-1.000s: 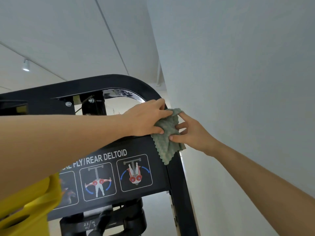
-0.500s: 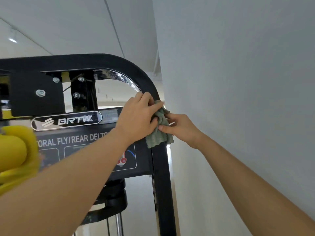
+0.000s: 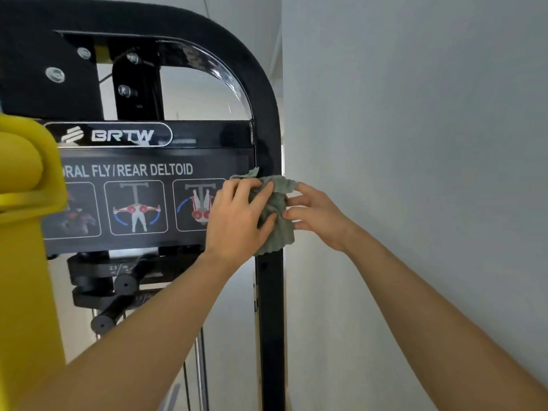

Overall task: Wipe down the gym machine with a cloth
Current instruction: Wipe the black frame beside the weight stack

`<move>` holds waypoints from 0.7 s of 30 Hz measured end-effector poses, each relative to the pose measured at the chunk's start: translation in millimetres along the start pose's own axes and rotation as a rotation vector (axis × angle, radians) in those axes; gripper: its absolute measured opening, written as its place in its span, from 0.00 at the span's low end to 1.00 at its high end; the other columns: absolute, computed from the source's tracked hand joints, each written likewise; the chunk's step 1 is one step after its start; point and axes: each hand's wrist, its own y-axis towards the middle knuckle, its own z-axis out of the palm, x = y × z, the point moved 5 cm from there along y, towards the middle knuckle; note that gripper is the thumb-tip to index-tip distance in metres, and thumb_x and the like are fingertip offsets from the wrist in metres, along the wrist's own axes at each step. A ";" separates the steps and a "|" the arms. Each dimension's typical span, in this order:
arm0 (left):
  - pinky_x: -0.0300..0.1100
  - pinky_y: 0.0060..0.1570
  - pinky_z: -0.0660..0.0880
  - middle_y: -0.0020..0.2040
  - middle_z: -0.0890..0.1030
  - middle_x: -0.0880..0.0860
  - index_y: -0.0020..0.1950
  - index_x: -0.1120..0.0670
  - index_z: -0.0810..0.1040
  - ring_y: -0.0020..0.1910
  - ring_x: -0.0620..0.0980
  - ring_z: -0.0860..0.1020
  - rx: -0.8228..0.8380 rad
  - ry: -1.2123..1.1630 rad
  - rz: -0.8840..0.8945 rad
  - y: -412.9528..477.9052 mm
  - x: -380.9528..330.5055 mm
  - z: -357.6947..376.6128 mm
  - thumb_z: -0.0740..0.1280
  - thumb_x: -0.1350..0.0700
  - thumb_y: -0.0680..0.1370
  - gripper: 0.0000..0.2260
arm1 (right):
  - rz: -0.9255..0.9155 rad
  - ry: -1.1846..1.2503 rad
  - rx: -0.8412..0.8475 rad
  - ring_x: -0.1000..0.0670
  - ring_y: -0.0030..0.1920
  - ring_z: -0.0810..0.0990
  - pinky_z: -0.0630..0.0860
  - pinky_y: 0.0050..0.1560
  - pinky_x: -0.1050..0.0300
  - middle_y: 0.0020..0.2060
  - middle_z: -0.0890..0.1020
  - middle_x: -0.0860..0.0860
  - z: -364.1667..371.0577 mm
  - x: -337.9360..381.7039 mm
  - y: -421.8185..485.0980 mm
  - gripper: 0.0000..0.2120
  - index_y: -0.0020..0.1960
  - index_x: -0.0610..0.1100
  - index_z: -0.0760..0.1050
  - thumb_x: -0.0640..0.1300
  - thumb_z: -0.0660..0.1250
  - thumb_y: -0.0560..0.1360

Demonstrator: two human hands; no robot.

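Logging this moment as I read it from the head view.

Item, cloth [image 3: 277,229]: grey-green and crumpled, wrapped round the black upright [image 3: 269,321] of the gym machine [image 3: 207,28]. It sits at centre frame, level with the pictures on the exercise placard [image 3: 133,170].

Item, left hand [image 3: 240,221]: the fingers curl over the cloth and grip it against the front of the upright.

Item, right hand [image 3: 318,216]: the fingers are nearly straight, with the tips pressing the cloth from the side facing the white wall [image 3: 415,129]. The thumb is hidden, so I cannot tell whether it pinches.

Step, by my judgement: wiping the upright, with the long run toward the bottom of the frame left to do.

Risks, as I judge them:
- The upright stands near the wall, so the right knuckles could scrape it.
- Straight fingers hold weakly, so the cloth could slip on that side and drop behind the machine.
- The left hand overlaps the placard's right edge, where a loose cloth corner could snag.
- Dark pulley hardware [image 3: 118,287] sits lower left of centre, and a trailing end could catch there.

Containers: none I can identify. A yellow moulded part [image 3: 26,179] is cropped at the left edge, and I cannot tell what it is or whether it holds anything.
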 end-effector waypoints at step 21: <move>0.51 0.58 0.77 0.60 0.80 0.46 0.67 0.50 0.76 0.58 0.46 0.78 0.066 -0.660 -0.675 -141.5 -25.1 34.8 0.71 0.49 0.79 0.18 | 0.174 -0.107 -0.106 0.56 0.60 0.80 0.75 0.54 0.62 0.58 0.83 0.55 38.9 -88.8 -64.2 0.13 0.66 0.52 0.78 0.44 0.64 0.83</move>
